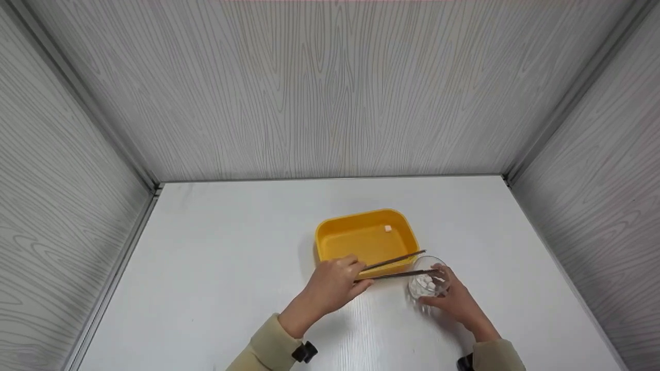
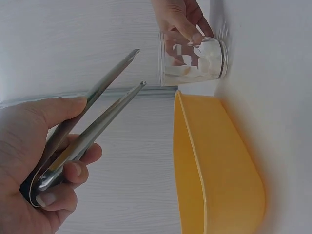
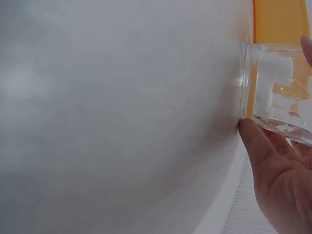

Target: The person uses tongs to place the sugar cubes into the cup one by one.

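My left hand (image 1: 336, 282) grips a pair of metal tongs (image 2: 105, 109), thumb on one arm and fingers curled about the other. The tongs' tips are spread apart with nothing between them, and in the head view they reach over the glass. A clear drinking glass (image 1: 420, 293) stands on the table, and my right hand (image 1: 454, 298) holds it by the side, thumb and fingers around its wall. Several small white cubes (image 1: 425, 281) lie in the glass. Beside it, a yellow tray (image 1: 324, 242) contains one white cube (image 1: 388, 228).
The white table (image 1: 232, 247) is bounded by a grey wood-grain back panel (image 1: 330, 93) and side panels (image 1: 56, 196). The tray's near right corner is close to the glass. The left forearm passes over the table in front of the tray.
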The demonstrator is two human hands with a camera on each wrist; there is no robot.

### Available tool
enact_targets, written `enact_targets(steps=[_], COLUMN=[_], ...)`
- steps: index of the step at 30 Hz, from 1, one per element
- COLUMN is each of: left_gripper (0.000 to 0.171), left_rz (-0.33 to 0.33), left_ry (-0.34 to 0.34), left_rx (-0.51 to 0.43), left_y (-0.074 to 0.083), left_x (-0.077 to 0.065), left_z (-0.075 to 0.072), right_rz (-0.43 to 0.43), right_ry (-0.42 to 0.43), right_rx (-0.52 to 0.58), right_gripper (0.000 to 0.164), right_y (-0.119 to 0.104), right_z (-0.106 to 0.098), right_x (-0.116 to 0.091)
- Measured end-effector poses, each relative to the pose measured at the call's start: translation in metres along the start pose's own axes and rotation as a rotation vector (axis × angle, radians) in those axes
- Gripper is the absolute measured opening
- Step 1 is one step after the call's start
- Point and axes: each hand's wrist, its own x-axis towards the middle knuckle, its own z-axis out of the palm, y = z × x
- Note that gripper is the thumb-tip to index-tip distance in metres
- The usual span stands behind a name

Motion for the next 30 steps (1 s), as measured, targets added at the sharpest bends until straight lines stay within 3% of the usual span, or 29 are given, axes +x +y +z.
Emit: enact_targets(steps=[6,14,25,30], left_gripper=[0.031,0.029,0.031,0.029], left_rz=[-0.090,-0.173,-0.242,-0.242], left_ry=[0.024,0.061,0.011,-0.017], left_rx=[-0.067,-0.074,0.015,0.076], left_y=[-0.015,-0.038,-0.059,-0.064], left_x=[-0.004,-0.005,0.003,0.010], left_z=[0.002,0.008,0.023,0.028], right_rz=[0.000,-0.008,-0.019,-0.010], right_ry=[0.004,-0.020,-0.024,-0.026], right_rx=[-0.005,0.022,0.021,0.012], right_gripper=[0.089,0.092,0.088,0.088], right_y=[0.002,0.002,0.002,0.001], right_z=[0.001,0.000,0.000,0.000], right_x=[0.001,-0.001,0.000,-0.001])
